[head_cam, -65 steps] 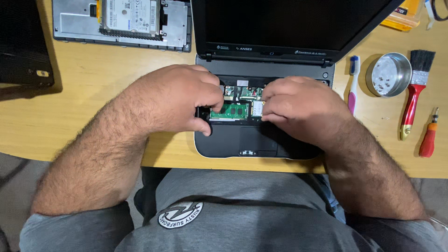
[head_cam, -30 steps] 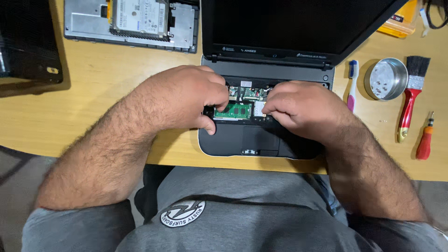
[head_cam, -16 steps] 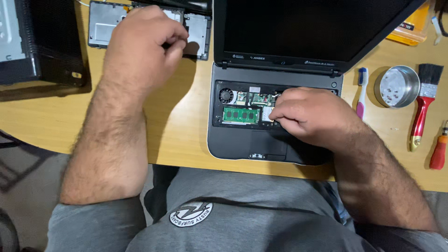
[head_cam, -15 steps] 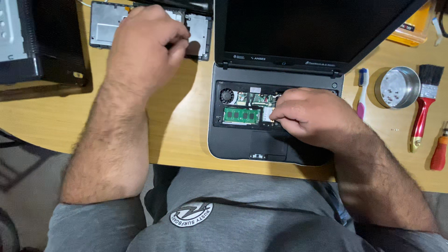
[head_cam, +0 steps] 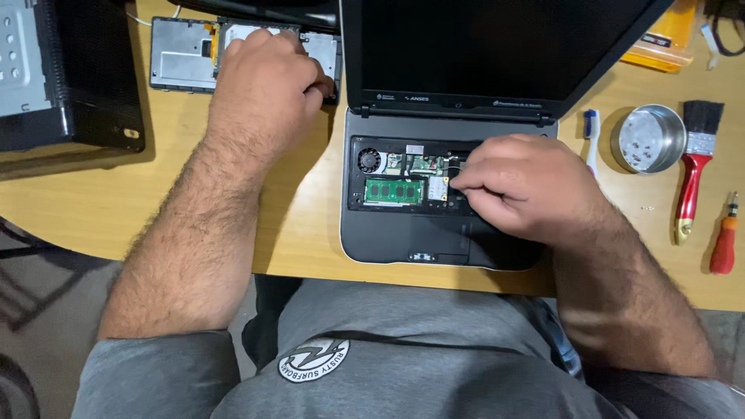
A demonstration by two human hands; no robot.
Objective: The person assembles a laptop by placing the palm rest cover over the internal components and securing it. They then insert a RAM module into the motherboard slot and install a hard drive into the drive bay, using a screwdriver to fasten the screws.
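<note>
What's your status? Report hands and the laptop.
Left hand on the grey panel beside the laptop. Right hand pinching inside the open bay. Nothing blocking.

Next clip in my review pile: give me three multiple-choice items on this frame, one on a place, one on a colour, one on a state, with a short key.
1. Where does the left hand rest?
A. on the grey panel left of the laptop
B. on the round tin
C. on the touchpad

2. What colour is the paintbrush handle?
A. blue
B. red
C. green

3. In what state is the laptop's keyboard area?
A. keys all in place
B. covered by a cloth
C. opened up, green board exposed

Key: A, the hand lies on the panel at top left; B, the handle beside the round tin is red; C, the right hand works inside the open bay.
</note>
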